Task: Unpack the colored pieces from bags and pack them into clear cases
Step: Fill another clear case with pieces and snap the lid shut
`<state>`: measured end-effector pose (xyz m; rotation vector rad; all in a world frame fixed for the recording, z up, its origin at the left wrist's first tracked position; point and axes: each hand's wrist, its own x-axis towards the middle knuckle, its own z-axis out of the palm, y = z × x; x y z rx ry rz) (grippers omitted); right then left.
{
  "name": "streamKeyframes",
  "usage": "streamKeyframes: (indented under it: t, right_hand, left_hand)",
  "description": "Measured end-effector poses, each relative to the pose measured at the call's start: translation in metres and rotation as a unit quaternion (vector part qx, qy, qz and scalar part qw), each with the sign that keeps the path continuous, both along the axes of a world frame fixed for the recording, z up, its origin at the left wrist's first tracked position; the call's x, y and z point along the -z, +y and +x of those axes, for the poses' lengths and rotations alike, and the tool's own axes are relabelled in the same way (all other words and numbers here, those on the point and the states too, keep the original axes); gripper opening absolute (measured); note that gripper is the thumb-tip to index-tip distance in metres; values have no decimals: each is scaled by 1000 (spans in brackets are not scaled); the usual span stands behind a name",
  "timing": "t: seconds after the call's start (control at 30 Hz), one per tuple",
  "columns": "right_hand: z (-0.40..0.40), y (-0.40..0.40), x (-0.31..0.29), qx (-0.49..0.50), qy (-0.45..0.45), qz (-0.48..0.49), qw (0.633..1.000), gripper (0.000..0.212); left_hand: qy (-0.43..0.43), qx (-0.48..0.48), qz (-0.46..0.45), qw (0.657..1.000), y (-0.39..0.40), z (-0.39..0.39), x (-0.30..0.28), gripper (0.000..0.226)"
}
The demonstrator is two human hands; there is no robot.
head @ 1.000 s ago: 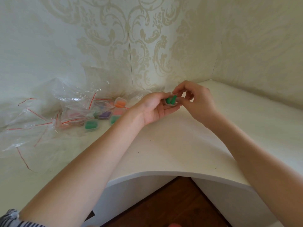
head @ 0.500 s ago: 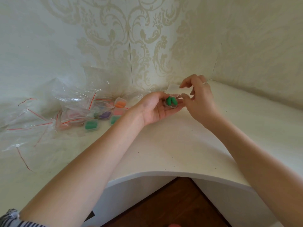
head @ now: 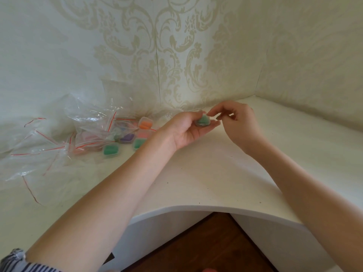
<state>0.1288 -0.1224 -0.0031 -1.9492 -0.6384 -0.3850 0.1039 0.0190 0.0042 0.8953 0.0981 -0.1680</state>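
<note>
My left hand [head: 188, 128] holds a small clear case [head: 202, 121] with green pieces inside, cradled on its fingers above the white desk [head: 196, 173]. The case's lid looks down over the green pieces. My right hand [head: 233, 120] is just to the right, its thumb and forefinger tips touching the case's upper right edge. To the left lie several filled clear cases: a green case [head: 111, 150], a second green case [head: 138, 143], a purple case [head: 127, 138] and an orange case [head: 145, 124].
A heap of empty clear zip bags with red strips [head: 59, 142] covers the desk's left side. Patterned walls meet in a corner behind the hands. The desk's curved front edge [head: 196, 208] drops to a wooden floor.
The case's lid, which stood open half a second ago, is now down over the green pieces. My right hand has lowered onto the case's edge.
</note>
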Motion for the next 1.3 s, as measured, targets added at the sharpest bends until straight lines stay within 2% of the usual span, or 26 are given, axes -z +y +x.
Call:
streamKeyframes:
  t: [0.13,0.2,0.23,0.3,0.4,0.53,0.67,0.73,0.8,0.93,1.0,1.07,1.17,1.2,1.3]
  right_hand:
    - [4,3,6,-4,-5,-24,1000,31]
    - [4,4,10,-20,-1,-42,999,19]
    - [3,4,10,-30,4,-46,998,13]
    - [2,4,10,-48,15,-46,998,17]
    - [2,3,12,-43,13,-44,998,19]
    - [10,-2,17,-27,25,-62,997,13]
    - [14,-7,21,-26,60,-125,990,13]
    - [15,-8,22,-29,75,-139,987,11]
    - [14,-8,21,-21,85,-118,989,7]
    - [14,-7,21,5,59,-105,993,7]
    - [12,1,20,9,28,-123,992,16]
    - [10,15,16,-11,2,-151,988,28]
    - [7,46,0,-62,-21,-273,960,51]
    - [7,59,-5,-72,-20,-315,946,59]
    - [16,95,-13,-73,-26,-385,920,67]
  left_hand:
    - [-27,-14,54,998,-3,0,0,24]
    - [-41,-23,133,990,-4,0,2,24]
    - [-54,-31,192,980,-4,0,3,26]
    - [-83,-54,292,951,-7,-2,5,31]
    - [-100,-75,394,911,-11,-6,8,30]
    - [-164,-144,538,814,-11,-11,11,29]
    - [-277,-264,621,684,-4,-14,9,24]
    - [-288,-292,641,648,-2,-16,11,22]
    - [-270,-300,672,621,0,-19,13,22]
    - [-241,-287,765,524,12,-21,4,22]
    - [-210,-301,794,484,25,-25,-10,18]
    - [-142,-302,834,439,44,-35,-24,17]
    - [-18,-276,898,343,86,-59,-30,27]
    - [13,-264,906,331,101,-68,-28,30]
    - [36,-209,914,347,138,-89,-15,32]
